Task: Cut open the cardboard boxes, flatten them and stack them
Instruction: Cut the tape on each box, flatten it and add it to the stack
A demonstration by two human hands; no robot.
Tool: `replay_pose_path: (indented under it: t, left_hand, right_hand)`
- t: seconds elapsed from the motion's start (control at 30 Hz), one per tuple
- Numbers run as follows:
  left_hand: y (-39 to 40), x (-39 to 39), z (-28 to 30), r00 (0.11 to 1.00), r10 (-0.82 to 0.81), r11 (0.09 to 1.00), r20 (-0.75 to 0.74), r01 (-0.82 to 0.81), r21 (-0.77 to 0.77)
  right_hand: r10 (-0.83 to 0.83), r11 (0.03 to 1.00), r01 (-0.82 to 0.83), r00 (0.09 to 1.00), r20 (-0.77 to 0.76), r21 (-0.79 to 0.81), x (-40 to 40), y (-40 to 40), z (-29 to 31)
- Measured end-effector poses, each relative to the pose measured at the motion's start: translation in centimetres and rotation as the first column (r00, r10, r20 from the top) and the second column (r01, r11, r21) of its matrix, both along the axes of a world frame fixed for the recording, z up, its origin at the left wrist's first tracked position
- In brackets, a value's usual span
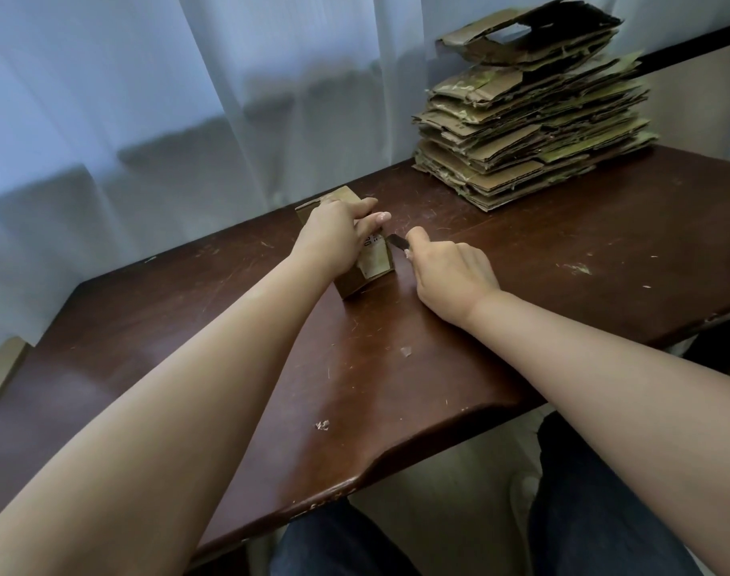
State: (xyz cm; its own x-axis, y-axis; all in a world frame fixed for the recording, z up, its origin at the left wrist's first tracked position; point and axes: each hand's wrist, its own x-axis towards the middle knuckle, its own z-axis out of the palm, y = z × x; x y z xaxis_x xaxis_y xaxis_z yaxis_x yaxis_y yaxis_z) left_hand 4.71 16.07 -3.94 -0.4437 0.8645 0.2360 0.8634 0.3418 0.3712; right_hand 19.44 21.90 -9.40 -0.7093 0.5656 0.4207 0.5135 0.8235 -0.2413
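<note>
Sheer white curtains [147, 97] hang behind a dark, scratched wooden table [563, 251]. On it, the left hand [334, 236] grips a small cardboard box [365, 268] from above, fingers curled over its top. Just right of that hold, the right hand [455, 276] clenches a cutter [398, 241], blade tip at the box's side. Well beyond the cutter hand sits a stack of flattened cardboard [534, 130].
</note>
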Motion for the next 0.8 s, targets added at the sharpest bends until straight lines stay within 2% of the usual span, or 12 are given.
replay_pose_path:
  t: [0.23,0.5,0.67,0.8]
  left_hand:
    - [0.1,0.0,0.0,1.000,-0.004,1.000,-0.030,0.004,-0.003]
    - [0.1,0.2,-0.1,0.997,0.015,0.999,-0.069,-0.012,0.031]
    - [-0.3,0.1,-0.1,0.992,0.072,0.997,-0.108,-0.072,0.005]
    - [-2.6,-1.1,0.8,0.994,-0.070,0.995,0.088,0.075,-0.060]
  right_hand:
    - [-0.067,0.996,0.061,0.992,0.109,0.060,-0.8,-0.2,-0.1]
    - [-0.058,0.994,0.036,0.975,0.216,0.103,-1.1,-0.5,0.3]
    - [-0.152,0.988,0.148,0.984,0.097,0.039,-0.1,-0.7,-0.4]
    - [-0.188,0.981,0.187,0.982,-0.028,-0.042,0.3,-0.5,-0.3]
